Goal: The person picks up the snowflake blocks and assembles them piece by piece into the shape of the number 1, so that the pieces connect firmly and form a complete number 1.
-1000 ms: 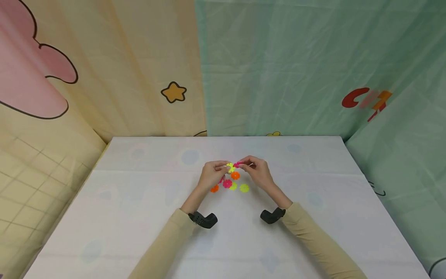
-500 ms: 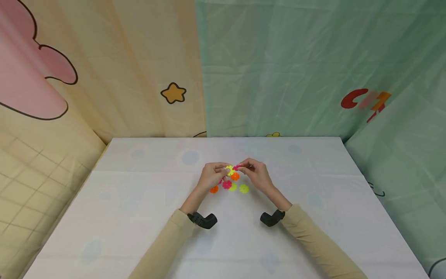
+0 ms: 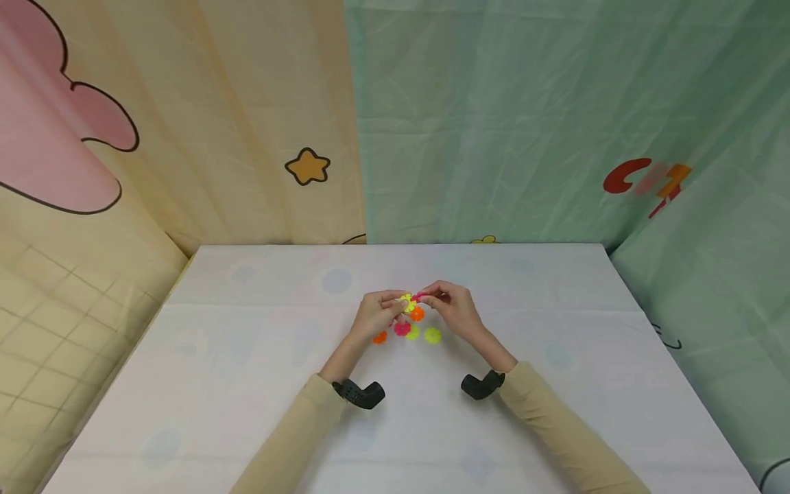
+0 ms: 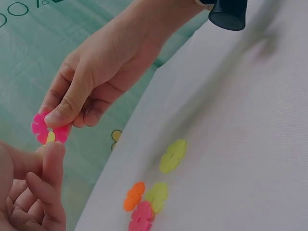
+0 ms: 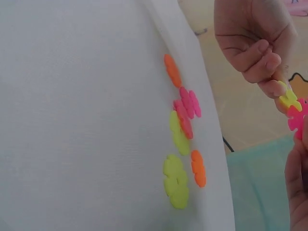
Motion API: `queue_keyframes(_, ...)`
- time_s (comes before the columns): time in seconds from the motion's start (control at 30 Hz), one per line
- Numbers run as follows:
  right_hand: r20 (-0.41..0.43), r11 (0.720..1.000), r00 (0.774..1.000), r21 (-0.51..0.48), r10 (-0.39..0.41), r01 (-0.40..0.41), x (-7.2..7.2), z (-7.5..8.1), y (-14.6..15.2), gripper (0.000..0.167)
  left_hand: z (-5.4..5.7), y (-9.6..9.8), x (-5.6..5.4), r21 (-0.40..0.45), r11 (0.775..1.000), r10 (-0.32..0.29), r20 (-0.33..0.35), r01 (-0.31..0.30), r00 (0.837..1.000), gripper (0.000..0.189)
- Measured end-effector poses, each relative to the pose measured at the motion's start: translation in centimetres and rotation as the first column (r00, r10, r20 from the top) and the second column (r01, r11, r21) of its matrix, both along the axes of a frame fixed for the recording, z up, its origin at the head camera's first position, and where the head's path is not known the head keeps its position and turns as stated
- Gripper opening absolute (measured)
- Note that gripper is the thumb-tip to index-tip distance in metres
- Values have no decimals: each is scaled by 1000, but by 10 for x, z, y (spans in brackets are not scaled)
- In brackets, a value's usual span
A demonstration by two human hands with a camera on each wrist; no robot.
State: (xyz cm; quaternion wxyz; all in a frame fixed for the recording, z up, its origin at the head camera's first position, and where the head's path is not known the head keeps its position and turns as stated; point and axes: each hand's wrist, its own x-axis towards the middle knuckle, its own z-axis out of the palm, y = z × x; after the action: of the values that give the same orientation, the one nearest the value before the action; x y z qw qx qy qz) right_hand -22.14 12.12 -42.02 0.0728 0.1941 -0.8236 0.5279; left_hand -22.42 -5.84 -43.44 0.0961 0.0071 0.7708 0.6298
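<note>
Over the back-middle of the table, my left hand [image 3: 374, 312] pinches a yellow notched snowflake disc [image 5: 288, 98] between thumb and finger. Opposite it, my right hand [image 3: 455, 307] pinches a pink snowflake disc [image 4: 38, 128] by its edge. Both discs meet at their rims; in the left wrist view the yellow one stands edge-on at a notch of the pink one, roughly crosswise. Fingers cover part of each disc. Just below the hands lie loose discs: an orange disc [image 3: 417, 313], a pink disc [image 3: 402, 328] and a yellow disc [image 3: 433, 335].
Another orange disc [image 3: 379, 337] lies by the left wrist. In the right wrist view, two pink discs [image 5: 186, 102] overlap beside a second yellow disc [image 5: 179, 134]. A white cloth covers the table [image 3: 247, 384], and printed curtains [image 3: 524, 123] hang behind it.
The hands stay nearly in place. The yellow disc has tilted and shifted slightly toward me, and the pink disc's edge has turned a little against it.
</note>
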Motion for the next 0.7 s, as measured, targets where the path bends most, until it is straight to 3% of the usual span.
queue_keyframes(0.17,21,1000,1000,10,-11,11,-18,-16,9,17,1,1,0,-4,1000,-17,-6,17,1000,29)
queue_keyframes(0.2,29,1000,1000,10,-10,10,-22,-20,10,18,-4,0,-2,-6,1000,-20,-4,20,1000,30)
queue_keyframes(0.33,45,999,999,39,-20,18,-25,-18,9,19,-4,-2,-1,-12,999,-35,8,35,999,32)
queue_keyframes(0.53,42,998,999,63,-21,19,-25,-20,9,18,-6,-6,0,-12,998,-54,-25,54,998,28)
queue_keyframes(0.7,13,998,1000,68,-9,8,-24,-21,9,16,-6,-7,1,-62,993,-104,-63,100,993,31)
